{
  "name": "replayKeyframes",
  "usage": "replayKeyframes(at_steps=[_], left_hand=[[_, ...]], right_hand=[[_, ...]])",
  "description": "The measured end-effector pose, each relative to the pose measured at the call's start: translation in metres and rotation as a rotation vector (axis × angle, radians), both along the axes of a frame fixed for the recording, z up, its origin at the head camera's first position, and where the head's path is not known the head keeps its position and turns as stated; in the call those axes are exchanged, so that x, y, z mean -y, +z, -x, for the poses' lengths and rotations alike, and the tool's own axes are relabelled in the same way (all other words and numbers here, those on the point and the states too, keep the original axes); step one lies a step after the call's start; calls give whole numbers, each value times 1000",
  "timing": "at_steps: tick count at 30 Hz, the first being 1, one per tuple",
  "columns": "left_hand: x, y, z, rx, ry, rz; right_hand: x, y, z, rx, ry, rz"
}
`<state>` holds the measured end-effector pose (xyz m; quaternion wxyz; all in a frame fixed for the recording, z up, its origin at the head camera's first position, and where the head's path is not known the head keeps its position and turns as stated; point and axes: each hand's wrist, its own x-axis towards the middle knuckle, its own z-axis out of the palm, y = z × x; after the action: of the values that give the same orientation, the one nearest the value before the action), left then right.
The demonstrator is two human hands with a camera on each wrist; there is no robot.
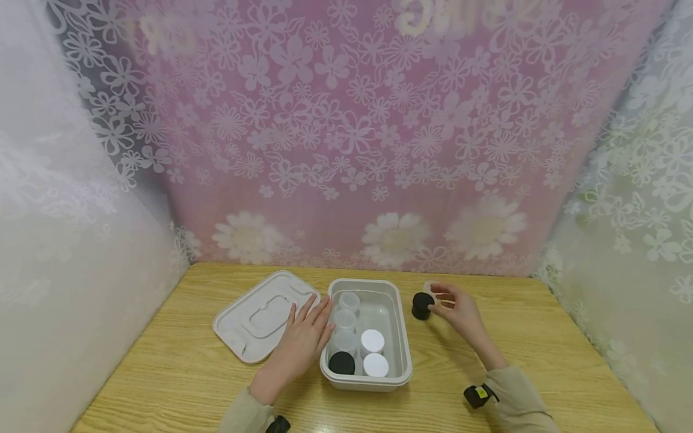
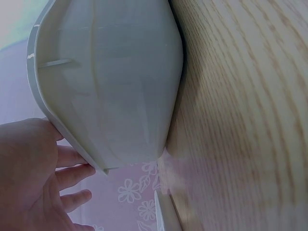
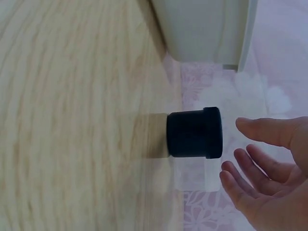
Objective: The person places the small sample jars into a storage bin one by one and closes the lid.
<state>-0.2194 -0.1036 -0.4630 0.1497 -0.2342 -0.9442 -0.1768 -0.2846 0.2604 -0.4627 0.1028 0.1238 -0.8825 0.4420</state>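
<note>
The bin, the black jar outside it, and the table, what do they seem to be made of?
The bin: probably satin plastic, judging by its molded-looking shape and soft sheen. The black jar: likely plastic, dull, opaque and smooth-edged, though coated metal is possible. The table: wood or printed laminate, showing streaky grain and faint reflections.

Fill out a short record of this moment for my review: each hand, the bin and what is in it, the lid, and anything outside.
Left hand: fingers extended, touching the left rim of the bin; the hand grips no jar
Right hand: beside the loose black jar, fingers apart from it; the hand holds nothing
Bin contents: three clear jars and one black-topped jar along the left; two white-topped jars near right
Outside, right: loose black jar; clear jar behind it
Lid: off, left of the bin
Surface: wood-grain table
</note>
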Motion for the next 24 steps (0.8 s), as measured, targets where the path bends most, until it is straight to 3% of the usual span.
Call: replayKeyframes(at_steps=[24], left_hand=[[0,1,-2,-11,-7,-6]], right_hand=[[19,-10,14,150,69,-113]])
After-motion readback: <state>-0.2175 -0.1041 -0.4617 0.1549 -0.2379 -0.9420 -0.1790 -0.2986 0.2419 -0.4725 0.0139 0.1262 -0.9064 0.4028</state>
